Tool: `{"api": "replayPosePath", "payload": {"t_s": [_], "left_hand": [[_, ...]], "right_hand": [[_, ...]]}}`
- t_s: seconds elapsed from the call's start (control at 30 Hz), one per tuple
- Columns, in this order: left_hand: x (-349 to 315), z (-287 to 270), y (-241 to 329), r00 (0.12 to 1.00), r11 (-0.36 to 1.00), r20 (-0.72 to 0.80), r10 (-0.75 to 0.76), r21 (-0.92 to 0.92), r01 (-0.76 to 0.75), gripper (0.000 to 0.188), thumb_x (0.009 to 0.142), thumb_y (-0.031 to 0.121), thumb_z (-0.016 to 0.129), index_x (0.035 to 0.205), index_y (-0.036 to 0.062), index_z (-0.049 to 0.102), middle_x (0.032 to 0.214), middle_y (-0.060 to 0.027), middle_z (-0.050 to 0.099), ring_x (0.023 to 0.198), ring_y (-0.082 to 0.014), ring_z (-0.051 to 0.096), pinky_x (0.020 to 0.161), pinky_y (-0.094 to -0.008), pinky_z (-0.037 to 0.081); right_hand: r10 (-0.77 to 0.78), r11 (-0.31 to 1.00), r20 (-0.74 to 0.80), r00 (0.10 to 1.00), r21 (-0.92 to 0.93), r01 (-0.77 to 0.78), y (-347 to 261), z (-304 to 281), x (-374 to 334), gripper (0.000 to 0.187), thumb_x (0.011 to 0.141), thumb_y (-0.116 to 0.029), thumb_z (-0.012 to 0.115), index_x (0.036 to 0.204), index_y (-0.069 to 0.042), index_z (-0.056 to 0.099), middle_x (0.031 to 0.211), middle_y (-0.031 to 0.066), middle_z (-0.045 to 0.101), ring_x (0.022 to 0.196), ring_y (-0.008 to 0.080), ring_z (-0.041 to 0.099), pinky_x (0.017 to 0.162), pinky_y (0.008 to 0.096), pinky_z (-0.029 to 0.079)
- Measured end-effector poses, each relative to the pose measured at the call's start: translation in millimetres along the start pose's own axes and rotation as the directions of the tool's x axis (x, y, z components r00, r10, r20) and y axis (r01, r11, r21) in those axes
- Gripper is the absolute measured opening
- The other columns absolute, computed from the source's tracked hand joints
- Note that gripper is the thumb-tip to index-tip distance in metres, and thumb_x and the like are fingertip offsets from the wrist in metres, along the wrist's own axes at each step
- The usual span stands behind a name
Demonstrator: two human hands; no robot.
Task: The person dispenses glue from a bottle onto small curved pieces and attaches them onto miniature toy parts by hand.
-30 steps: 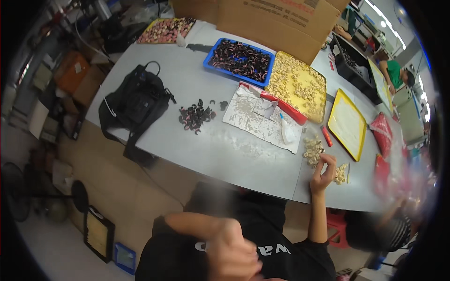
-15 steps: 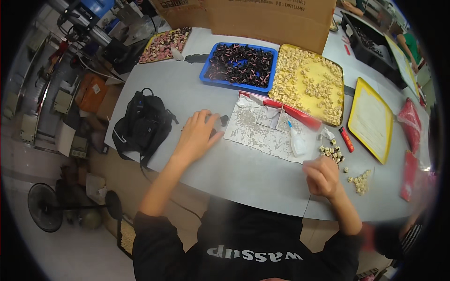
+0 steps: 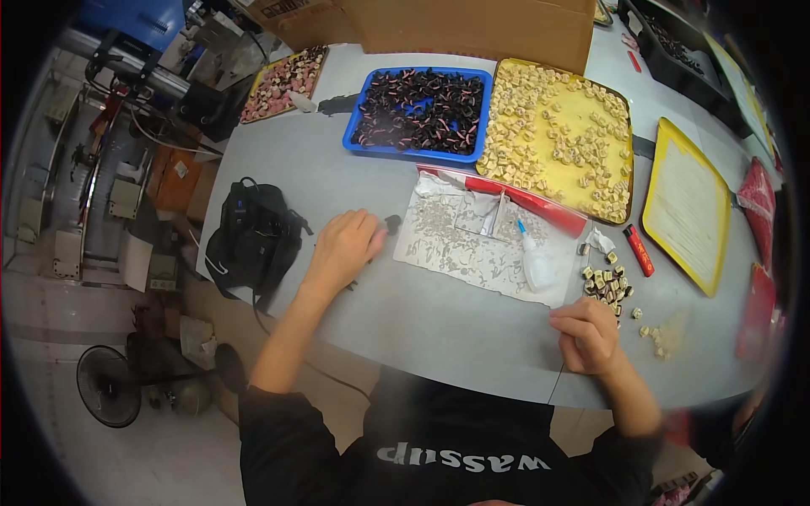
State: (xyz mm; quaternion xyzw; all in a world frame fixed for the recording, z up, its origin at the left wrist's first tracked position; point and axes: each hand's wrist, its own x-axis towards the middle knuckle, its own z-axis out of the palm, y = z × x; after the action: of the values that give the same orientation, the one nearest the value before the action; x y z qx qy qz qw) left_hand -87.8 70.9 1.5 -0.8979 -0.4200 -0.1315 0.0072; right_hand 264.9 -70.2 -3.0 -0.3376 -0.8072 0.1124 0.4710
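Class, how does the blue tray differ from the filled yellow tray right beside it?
The blue tray holds dark, curved pieces; the yellow tray holds small cream pieces. The yellow tray looks larger than the blue tray. Both have raised rims and lie on the grey table.

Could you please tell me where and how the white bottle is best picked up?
I'd grip the bottle by its broad body, coming from the near right, where the right hand is. The wide end lies nearest that hand and the slim blue tip points away, so a grip there would likely avoid it.
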Motion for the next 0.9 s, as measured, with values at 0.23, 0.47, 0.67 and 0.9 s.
{"api": "replayPosePath", "payload": {"t_s": [0.23,0.47,0.67,0.9], "left_hand": [[8.3,4.6,-0.8,0.998,0.998,-0.054,0.017,0.053,-0.014,0.017,0.081,0.012,0.065,0.074,0.0038,0.051,0.068,-0.0095,0.053,0.065,-0.0280,0.055,0.060,-0.0387,0.046],[15.7,4.5,-5.5,0.999,0.999,-0.021,-0.041,0.015,0.042,0.024,0.088,0.017,0.061,0.071,0.0019,0.053,0.064,-0.0116,0.057,0.058,-0.0309,0.058,0.055,-0.0408,0.047],[13.1,0.8,-14.7,0.942,0.869,0.018,-0.335,-0.380,0.317,0.037,0.097,0.023,0.048,0.069,-0.0015,0.053,0.053,-0.0131,0.050,0.047,-0.0243,0.053,0.048,-0.0349,0.041],[14.7,-1.2,-26.2,0.779,0.320,0.244,-0.577,-0.811,0.491,0.048,0.102,0.033,0.035,0.067,0.0046,0.048,0.051,-0.0012,0.043,0.041,-0.0097,0.042,0.041,-0.0228,0.032]], "right_hand": [[0.034,0.999,0.010,0.999,0.022,-0.034,-1.9,3.9,1.3,0.036,0.055,0.010,0.058,0.090,0.000,0.059,0.084,0.0104,0.063,0.058,0.0224,0.057,0.047,0.0313,0.044],[0.057,0.998,0.030,0.998,0.026,-0.058,-1.4,5.9,-0.3,0.034,0.055,0.010,0.058,0.088,0.000,0.060,0.084,0.0107,0.063,0.062,0.0231,0.059,0.050,0.0311,0.046],[0.050,0.998,0.023,0.998,0.025,-0.050,-2.7,4.7,1.6,0.035,0.056,0.010,0.058,0.089,0.000,0.060,0.084,0.0110,0.063,0.063,0.0236,0.060,0.050,0.0314,0.046],[0.038,0.999,0.019,0.999,0.024,-0.039,-2.4,4.7,1.3,0.035,0.055,0.009,0.059,0.089,0.001,0.060,0.085,0.0108,0.063,0.060,0.0228,0.058,0.050,0.0311,0.046]]}}
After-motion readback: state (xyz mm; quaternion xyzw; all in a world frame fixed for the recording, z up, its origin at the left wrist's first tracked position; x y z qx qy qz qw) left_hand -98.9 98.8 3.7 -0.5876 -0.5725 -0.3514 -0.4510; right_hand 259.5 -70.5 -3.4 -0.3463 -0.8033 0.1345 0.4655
